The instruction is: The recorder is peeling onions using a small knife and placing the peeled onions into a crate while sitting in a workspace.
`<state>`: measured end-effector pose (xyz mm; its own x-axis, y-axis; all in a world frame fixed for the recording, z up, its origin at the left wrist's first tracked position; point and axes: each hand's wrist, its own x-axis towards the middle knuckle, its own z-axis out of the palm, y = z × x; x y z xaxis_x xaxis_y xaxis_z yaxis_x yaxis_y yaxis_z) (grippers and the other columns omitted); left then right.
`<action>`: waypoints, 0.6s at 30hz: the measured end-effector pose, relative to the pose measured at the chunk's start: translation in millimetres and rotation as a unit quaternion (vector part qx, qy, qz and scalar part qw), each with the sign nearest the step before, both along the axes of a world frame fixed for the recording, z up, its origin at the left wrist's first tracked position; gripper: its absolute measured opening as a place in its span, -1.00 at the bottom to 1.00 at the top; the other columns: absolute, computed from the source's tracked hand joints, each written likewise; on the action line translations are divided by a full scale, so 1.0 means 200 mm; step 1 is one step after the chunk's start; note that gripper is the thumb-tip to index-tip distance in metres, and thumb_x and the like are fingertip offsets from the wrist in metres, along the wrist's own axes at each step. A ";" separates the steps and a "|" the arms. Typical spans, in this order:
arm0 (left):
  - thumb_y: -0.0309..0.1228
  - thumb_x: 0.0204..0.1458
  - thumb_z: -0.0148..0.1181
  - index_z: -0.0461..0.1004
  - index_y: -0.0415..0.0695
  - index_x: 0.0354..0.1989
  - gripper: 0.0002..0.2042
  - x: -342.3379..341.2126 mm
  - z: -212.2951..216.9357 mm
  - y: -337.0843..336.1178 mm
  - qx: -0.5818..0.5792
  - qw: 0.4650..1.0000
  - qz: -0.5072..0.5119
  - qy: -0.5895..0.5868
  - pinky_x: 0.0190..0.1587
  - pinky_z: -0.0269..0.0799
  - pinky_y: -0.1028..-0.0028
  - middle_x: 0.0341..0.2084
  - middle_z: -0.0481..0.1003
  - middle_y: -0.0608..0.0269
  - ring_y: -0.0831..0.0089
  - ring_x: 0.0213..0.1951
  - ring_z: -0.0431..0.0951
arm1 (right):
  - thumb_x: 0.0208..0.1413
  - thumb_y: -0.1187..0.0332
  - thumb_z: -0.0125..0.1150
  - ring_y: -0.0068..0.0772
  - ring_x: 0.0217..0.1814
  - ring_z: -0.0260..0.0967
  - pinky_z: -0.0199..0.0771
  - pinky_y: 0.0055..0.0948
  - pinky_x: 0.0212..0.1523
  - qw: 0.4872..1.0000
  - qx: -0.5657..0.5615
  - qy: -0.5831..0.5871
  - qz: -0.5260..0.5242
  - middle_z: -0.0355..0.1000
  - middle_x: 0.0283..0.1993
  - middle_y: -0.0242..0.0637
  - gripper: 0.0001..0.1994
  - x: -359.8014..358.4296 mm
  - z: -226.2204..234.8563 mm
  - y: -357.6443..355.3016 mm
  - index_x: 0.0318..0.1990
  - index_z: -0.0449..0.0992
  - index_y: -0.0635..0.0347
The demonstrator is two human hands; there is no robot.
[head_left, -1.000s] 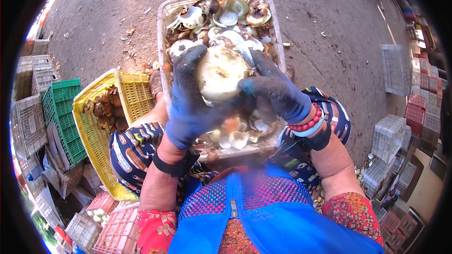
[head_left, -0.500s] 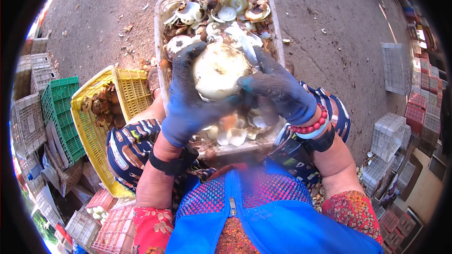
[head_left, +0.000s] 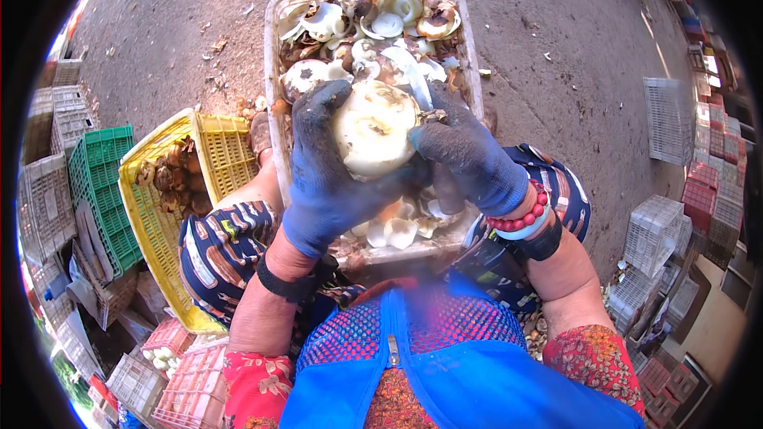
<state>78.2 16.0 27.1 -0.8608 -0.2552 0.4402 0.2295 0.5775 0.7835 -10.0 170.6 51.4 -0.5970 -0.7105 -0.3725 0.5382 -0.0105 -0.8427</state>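
Observation:
A large, pale peeled onion (head_left: 372, 129) with brownish marks on top rests in my left hand (head_left: 318, 179), whose gloved fingers wrap round its left side and underside. My right hand (head_left: 473, 157), in a matching blue and dark glove, is closed round a knife. The knife's blade (head_left: 415, 79) points up and to the left along the onion's upper right edge; its handle is hidden in the glove. My right thumb presses on the onion's right side, near a small brown scrap. Both hands are above a whitish tub (head_left: 271, 56) of onion peelings (head_left: 326, 22).
The tub sits between my knees. Left of it leans a yellow crate (head_left: 171, 226) holding brown-skinned onions (head_left: 179, 179). A green crate (head_left: 103, 199) and stacked pale crates stand farther left. Grey (head_left: 668, 119) and red crates line the right side. Skin scraps litter the ground.
The onion has turned slightly in my left hand and shifted a little to the right. My right hand has drawn the knife slightly along its edge, and a brown scrap now shows by the thumb.

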 end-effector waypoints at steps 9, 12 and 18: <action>-0.38 -0.51 0.60 0.16 -0.26 0.11 -0.09 -0.01 0.01 -0.04 0.040 0.998 -0.022 -0.038 0.07 0.36 0.35 -0.05 0.31 0.04 0.26 -0.01 0.40 | 0.04 0.37 0.09 -0.62 -0.27 0.41 0.45 -0.63 -0.37 0.998 0.021 0.044 0.029 0.39 0.03 -0.22 -0.33 0.02 0.04 -0.02 0.35 0.07 0.19; -0.39 -0.50 0.59 0.16 -0.24 0.12 -0.09 -0.01 0.02 -0.05 0.090 0.994 -0.026 -0.055 0.08 0.35 0.36 -0.04 0.31 0.04 0.28 0.02 0.38 | 0.08 0.34 0.08 -0.57 -0.14 0.42 0.48 -0.60 -0.23 0.996 0.054 0.065 0.025 0.39 0.05 -0.22 -0.36 0.03 0.05 -0.01 0.34 0.07 0.20; -0.40 -0.50 0.58 0.15 -0.23 0.13 -0.09 -0.01 0.03 -0.08 0.080 0.994 -0.033 -0.059 0.08 0.35 0.36 -0.03 0.30 0.05 0.28 0.03 0.37 | 0.08 0.34 0.08 -0.59 -0.16 0.41 0.48 -0.62 -0.26 0.999 -0.051 0.018 -0.002 0.40 0.03 -0.24 -0.41 0.04 -0.01 -0.02 0.29 0.14 0.24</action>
